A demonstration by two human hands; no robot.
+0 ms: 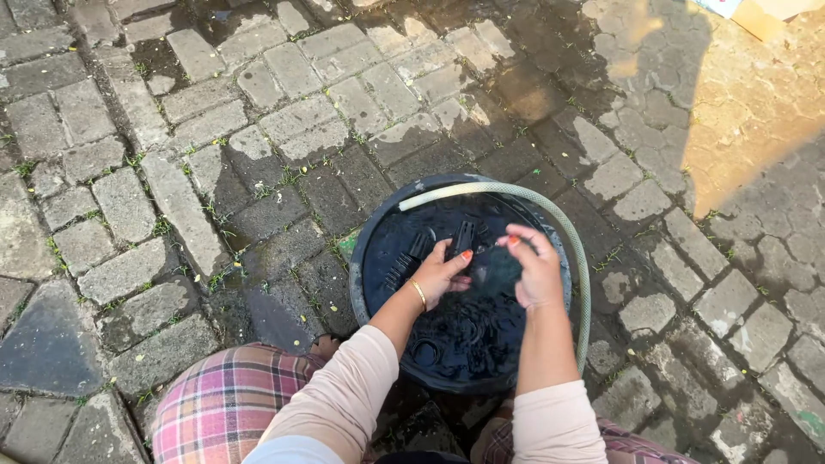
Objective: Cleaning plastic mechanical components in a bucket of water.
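A black round basin (365, 258) full of dark water stands on the paving in front of me. My left hand (440, 273) is over the water, its fingers closed on a small black plastic piece (463, 235). My right hand (533, 271) is beside it, gripping a dark green scrub pad (494, 271) between the two hands. A black comb-like part (406, 259) and several other dark pieces lie under the water. A pale green hose (563, 228) curves along the basin's far and right rim.
Wet grey paving stones with weeds in the joints surround the basin. My knees in pink plaid cloth (219, 404) are at the bottom. A sunlit patch (756, 94) lies at the upper right.
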